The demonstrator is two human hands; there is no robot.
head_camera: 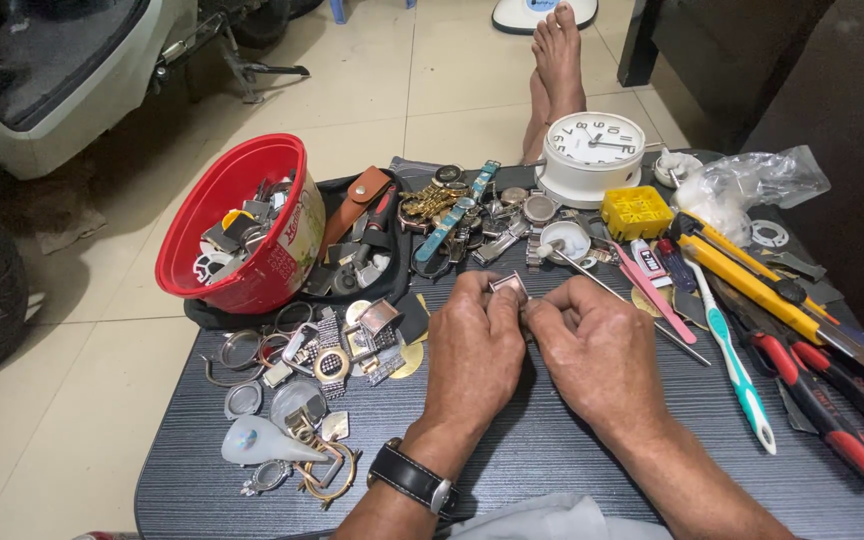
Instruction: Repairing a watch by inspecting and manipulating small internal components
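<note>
Two hands are meeting over the middle of a dark ribbed table (552, 440), which is carrying everything else in view. At its far left corner a red plastic bucket (214, 205) is leaning on its side, spilling watch parts. At the far edge a white round alarm clock (592, 152) is standing upright, with a yellow gridded box (636, 210) just beside it. Along the right side a yellow utility knife (752, 288), red-handled pliers (832, 420) and a teal-and-white toothbrush (737, 365) are lying nearly parallel. To the left of the hands, loose watch cases and bezels (327, 355) are lying scattered. The left hand (472, 355), with a black-strapped wristwatch (414, 478) on its wrist, is pinching a small square metal watch case (508, 286) between thumb and forefinger, holding it just above the tabletop. The right hand (597, 350) is curling closed beside it, its fingertips touching the same case; whether it is gripping a tool as well, I cannot tell.
</note>
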